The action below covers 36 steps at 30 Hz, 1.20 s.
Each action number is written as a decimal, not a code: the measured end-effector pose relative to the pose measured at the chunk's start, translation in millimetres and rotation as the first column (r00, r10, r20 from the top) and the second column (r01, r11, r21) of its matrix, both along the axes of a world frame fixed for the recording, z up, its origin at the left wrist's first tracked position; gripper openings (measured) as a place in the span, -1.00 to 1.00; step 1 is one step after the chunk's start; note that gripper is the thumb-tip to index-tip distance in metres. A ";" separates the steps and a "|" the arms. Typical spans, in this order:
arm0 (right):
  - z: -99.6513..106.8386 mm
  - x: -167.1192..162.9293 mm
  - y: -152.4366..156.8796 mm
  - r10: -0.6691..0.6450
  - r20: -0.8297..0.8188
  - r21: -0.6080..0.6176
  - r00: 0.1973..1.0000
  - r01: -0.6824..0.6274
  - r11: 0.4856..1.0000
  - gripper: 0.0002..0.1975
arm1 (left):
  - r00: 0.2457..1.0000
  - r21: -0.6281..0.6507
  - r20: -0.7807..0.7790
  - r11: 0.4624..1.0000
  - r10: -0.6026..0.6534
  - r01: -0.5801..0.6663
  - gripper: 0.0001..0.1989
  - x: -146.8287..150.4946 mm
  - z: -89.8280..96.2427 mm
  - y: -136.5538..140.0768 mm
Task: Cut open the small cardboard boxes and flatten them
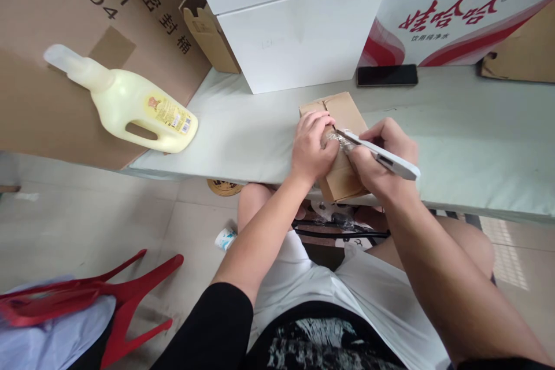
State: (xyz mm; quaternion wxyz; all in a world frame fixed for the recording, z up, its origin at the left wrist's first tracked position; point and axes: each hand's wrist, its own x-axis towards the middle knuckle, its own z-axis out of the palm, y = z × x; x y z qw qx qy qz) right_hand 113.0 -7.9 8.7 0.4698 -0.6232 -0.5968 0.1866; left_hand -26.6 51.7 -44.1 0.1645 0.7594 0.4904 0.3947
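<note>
A small brown cardboard box (347, 107) lies at the front edge of the cloth-covered table. My left hand (313, 143) rests on its left side with the fingers curled, gripping it. Closed in my right hand (385, 156) is a utility knife (396, 165) with a white handle. Its blade points to the upper left and reaches the box top near the seam, close to my left fingertips. Crumpled clear tape (346, 141) shows between my hands. Part of the box top is covered by my fingers.
A pale yellow pump-top bottle (130, 105) leans at the left by a large carton (56, 98). White boxes (299, 34) stand behind, with a black phone (387, 75) before a red-and-white carton (437, 29). A red plastic stool (130, 295) is at lower left.
</note>
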 end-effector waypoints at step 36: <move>4.8 -0.8 -0.2 -0.032 0.002 -0.019 0.999 0.032 0.999 -0.89 | 0.998 0.034 -0.051 0.999 0.022 -0.020 -0.80 1.6 -0.4 -1.4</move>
